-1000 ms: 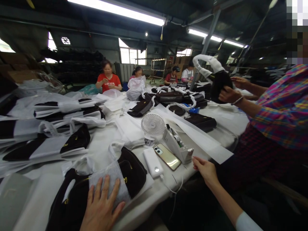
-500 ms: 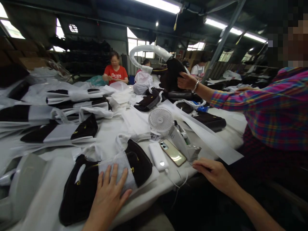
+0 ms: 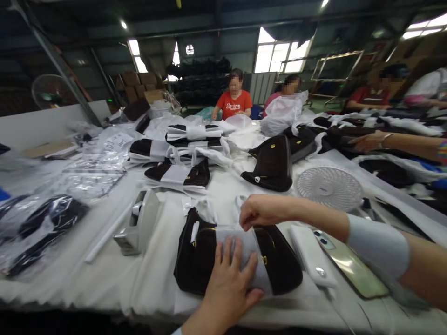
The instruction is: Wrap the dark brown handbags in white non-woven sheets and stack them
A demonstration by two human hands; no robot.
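A black handbag point(image 3: 195, 260) with gold fittings lies flat before me on the white-covered table. A band of thin white wrapping sheet point(image 3: 223, 235) crosses its middle. My left hand point(image 3: 232, 274) rests on that band, fingers spread and pressing flat. Over the band's upper edge is my right hand point(image 3: 261, 211), its fingers pinched together and pointing down. Whatever may be between those fingertips is hidden. White-wrapped handles point(image 3: 206, 211) stick out behind the bag.
Right of the bag lie a white power bank point(image 3: 310, 256), a phone point(image 3: 352, 265) and a round fan point(image 3: 328, 188). A grey tape dispenser point(image 3: 139, 223) stands left. Wrapped bags point(image 3: 174, 174) are stacked behind. Co-workers sit across the table; another person's hand point(image 3: 370, 139) reaches in from the right.
My right hand has moved left from beside the dispenser on the right to the bag's wrapping band. My left hand stays on the band. The view has turned left.
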